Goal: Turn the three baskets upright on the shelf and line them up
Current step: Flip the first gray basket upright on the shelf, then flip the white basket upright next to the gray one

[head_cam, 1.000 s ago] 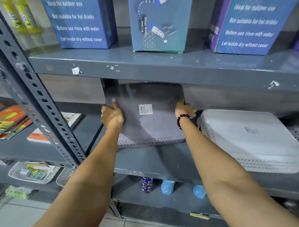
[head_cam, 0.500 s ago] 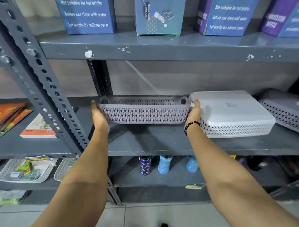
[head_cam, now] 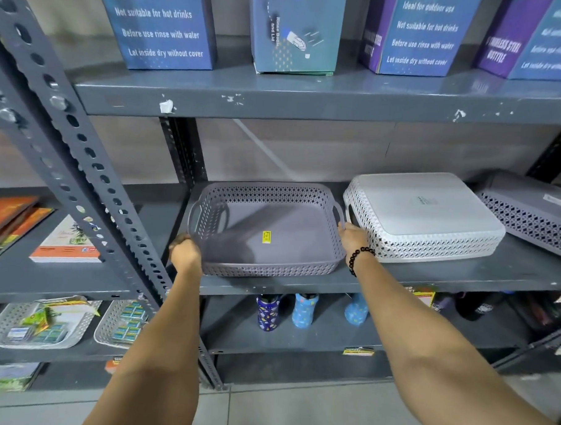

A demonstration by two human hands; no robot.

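A grey-lilac plastic basket with diamond-lattice walls bears a small yellow sticker. A white plastic basket with the same lattice sits on a dark grey metal shelf. Blue and purple cardboard boxes carry white lettering.

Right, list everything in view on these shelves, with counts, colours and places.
Grey perforated plastic basket: 1, upright, middle shelf, left; yellow sticker inside.
White perforated plastic basket: 1, upside down, middle shelf, beside the grey one.
Second grey perforated basket: 1, upside down, right edge, partly cut off.
Printed cardboard boxes: 4, blue, teal and purple, top shelf.
Small patterned bottles: 3, blue, lower shelf.
Books: several, orange and white, left bay.
Pale mesh trays holding small packets: 2, lower left bay.
Grey metal shelf: 1, slotted uprights.
Black bead bracelet: 1, right wrist.
Left hand: grips the upright basket's left front rim.
Right hand: on its right rim.
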